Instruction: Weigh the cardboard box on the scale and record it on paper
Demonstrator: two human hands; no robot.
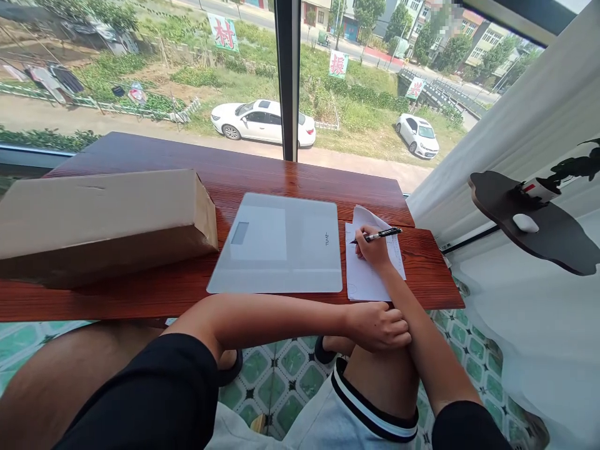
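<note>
My right hand (372, 249) grips a black pen (387, 232) whose tip points left, at the notepad (370, 282). The pad's top sheet is partly turned up at the far end, and faint writing shows on the paper. My left hand (382, 326) is closed with curled fingers, at the table's front edge beside my right forearm. Whether anything is inside that fist is hidden. To the left of the pad a flat glass-topped scale (300, 275) with a small grey display lies on the table.
A long brown cardboard box (98, 215) takes up the left of the reddish wooden table (323, 175). Behind stands a window with a dark frame post (290, 81). White curtains (497, 119) hang at right, near a dark wavy shelf (544, 231) with a white mouse (525, 223).
</note>
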